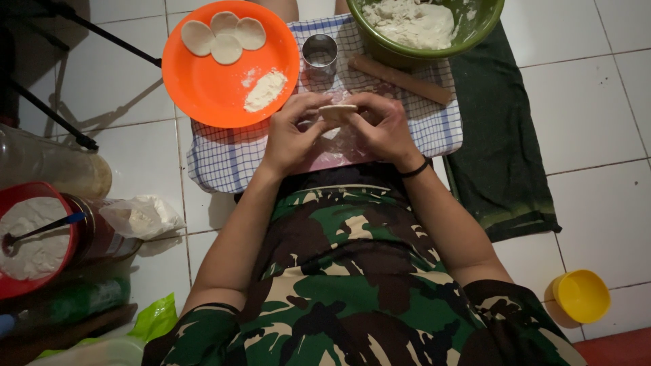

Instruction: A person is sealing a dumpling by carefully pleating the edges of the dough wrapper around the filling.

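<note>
A small flat round of pale dough (337,111) is pinched between the fingertips of both hands, just above a blue-checked cloth (224,159). My left hand (293,133) grips its left edge and my right hand (384,125), with a black band at the wrist, grips its right edge. On an orange plate (203,85) to the left lie several dough discs (224,34) and a heap of flour (264,90). A metal ring cutter (320,54) and a wooden rolling pin (400,78) lie just beyond my hands. A green bowl (475,30) holds a dough mass (409,22).
A dark green cloth (498,163) lies at the right on the white tiled floor. A small yellow cup (581,295) stands at the lower right. At the left are a red bowl of flour with a spoon (30,237), a plastic bag (141,217), jars and tripod legs (47,108).
</note>
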